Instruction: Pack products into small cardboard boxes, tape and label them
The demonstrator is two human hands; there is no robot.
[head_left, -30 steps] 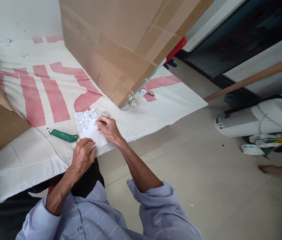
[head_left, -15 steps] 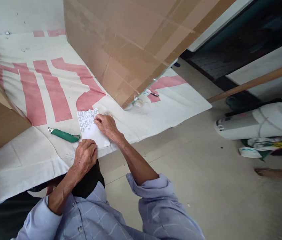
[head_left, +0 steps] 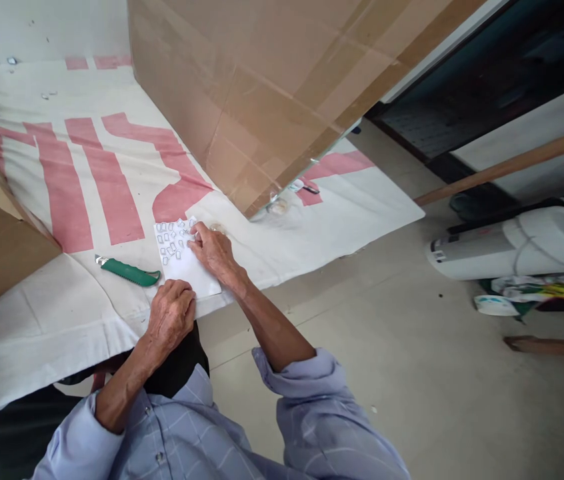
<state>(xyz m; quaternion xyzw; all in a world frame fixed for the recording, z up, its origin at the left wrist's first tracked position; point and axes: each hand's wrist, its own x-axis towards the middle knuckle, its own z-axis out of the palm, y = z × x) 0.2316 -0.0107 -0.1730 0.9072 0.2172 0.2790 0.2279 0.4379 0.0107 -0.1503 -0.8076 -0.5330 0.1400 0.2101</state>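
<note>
A white sheet (head_left: 195,275) lies at the near edge of the table, with several small outlined rectangular pieces (head_left: 171,248) scattered over its far half. My right hand (head_left: 212,250) is over the sheet's right side beside these pieces. Its thumb and index finger are apart, and I see nothing between them. My left hand (head_left: 172,308) rests at the sheet's near left corner with its fingers curled together; what lies under them is hidden. To the left of the sheet is a green utility knife (head_left: 129,272), its metal tip pointing left.
A large taped cardboard box (head_left: 262,100) stands across the back of the table. Another carton (head_left: 7,260) is at the left. Red strips (head_left: 112,193) mark the white tablecloth (head_left: 62,293). Small items (head_left: 278,205) lie by the big box's near corner. A white bucket (head_left: 537,243) lies right.
The fingertips of my right hand have parted and the index finger has stretched forward over the pieces. My left hand stays at the sheet's corner.
</note>
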